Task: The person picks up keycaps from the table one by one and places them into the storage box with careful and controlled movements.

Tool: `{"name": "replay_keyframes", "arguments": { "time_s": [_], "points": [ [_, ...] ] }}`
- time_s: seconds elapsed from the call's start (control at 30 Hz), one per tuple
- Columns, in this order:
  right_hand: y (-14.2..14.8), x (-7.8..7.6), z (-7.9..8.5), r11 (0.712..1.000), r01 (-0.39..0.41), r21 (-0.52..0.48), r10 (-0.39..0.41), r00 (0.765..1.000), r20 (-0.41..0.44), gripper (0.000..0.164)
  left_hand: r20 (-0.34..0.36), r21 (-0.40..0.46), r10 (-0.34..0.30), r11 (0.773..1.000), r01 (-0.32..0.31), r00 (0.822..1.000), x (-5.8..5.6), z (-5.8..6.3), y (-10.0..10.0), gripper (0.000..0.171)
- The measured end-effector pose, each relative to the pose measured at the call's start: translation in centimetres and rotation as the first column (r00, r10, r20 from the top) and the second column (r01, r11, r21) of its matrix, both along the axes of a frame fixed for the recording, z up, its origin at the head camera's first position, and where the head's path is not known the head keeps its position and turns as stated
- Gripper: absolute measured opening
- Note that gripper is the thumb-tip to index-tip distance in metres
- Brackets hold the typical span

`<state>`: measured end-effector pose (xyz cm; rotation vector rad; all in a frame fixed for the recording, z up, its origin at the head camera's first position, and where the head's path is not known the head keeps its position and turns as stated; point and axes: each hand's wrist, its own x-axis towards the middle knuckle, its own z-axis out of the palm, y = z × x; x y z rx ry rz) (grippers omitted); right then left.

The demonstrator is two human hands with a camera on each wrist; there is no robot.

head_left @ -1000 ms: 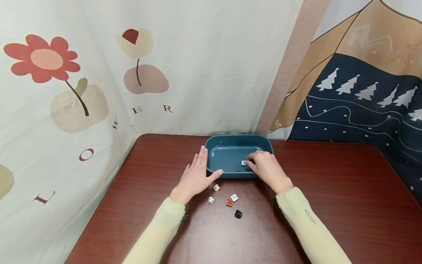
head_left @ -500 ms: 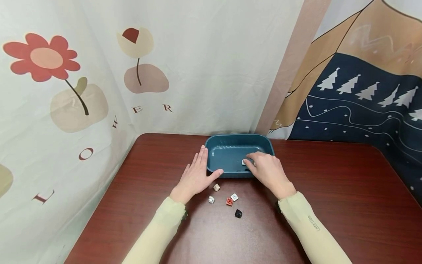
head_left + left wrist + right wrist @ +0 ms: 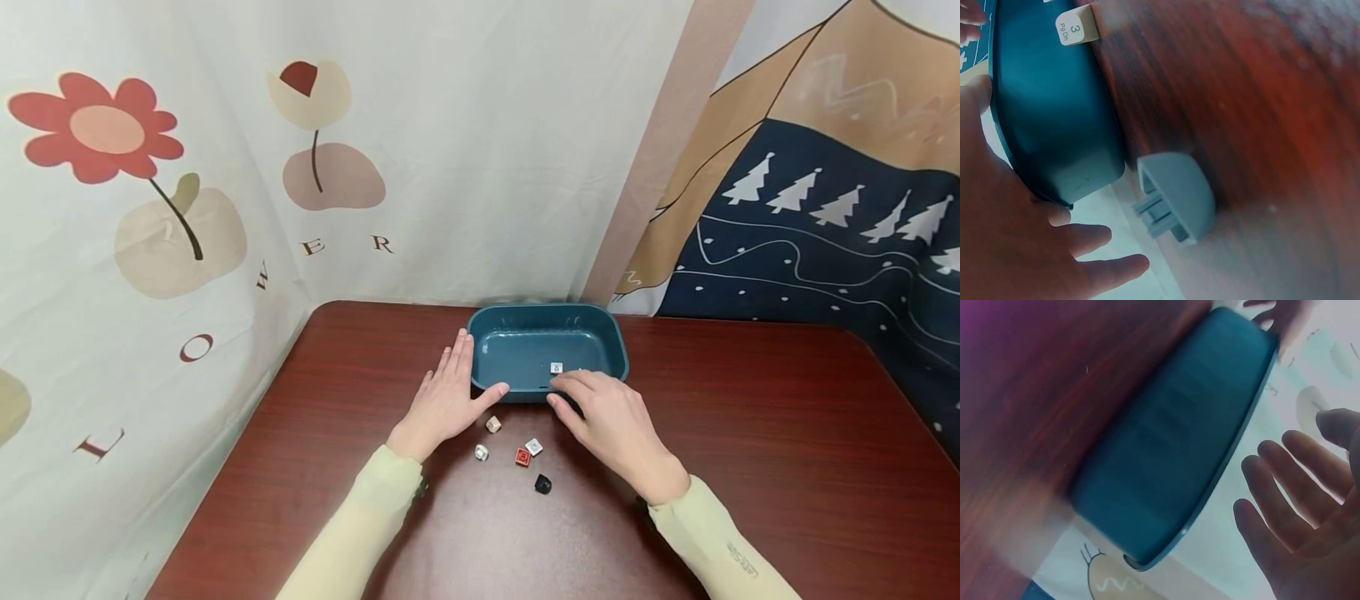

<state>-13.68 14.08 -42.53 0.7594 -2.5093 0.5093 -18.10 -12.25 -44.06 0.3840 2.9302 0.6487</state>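
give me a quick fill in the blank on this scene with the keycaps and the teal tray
1. The left hand rests against the ____ end of the teal tray.
2. Inside the tray lies one ____ keycap.
3. On the table in front of the tray lie ____ loose keycaps.
4. The loose keycap nearest the person is ____.

Missing words: left; white; five; black

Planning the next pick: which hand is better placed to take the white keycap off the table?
Probably the right hand: it is open and hovers free near the white keycap, while the left hand rests against the teal tray.
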Motion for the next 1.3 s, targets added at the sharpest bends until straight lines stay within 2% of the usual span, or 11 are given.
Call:
{"name": "replay_keyframes", "arguments": {
  "time_s": [0.23, 0.57, 0.93, 1.3],
  "points": [
    [-0.2, 2.3, -0.4, 0.998, -0.053, 0.021, 0.053, 0.999, 0.001, 0.027, 0.005, -0.003, 0.003, 1.000, -0.003, 1.000, 0.0, 0.0, 0.0, 0.107],
    [-1.0, 4.7, -1.2, 0.985, -0.159, 0.071, 0.154, 0.986, 0.071, 0.029, 0.001, -0.003, 0.009, 1.000, -0.009, 1.000, 0.1, 0.1, 0.0, 0.106],
    [-1.8, 6.1, -2.2, 0.960, -0.254, 0.115, 0.241, 0.964, 0.116, 0.033, -0.001, -0.001, 0.010, 1.000, -0.010, 1.000, 0.2, 0.2, 0.0, 0.105],
    [-1.8, 6.5, -2.6, 0.937, -0.283, 0.204, 0.246, 0.951, 0.188, 0.037, 0.003, 0.004, 0.014, 1.000, -0.014, 1.000, 0.1, 0.1, 0.1, 0.106]
  ]
}}
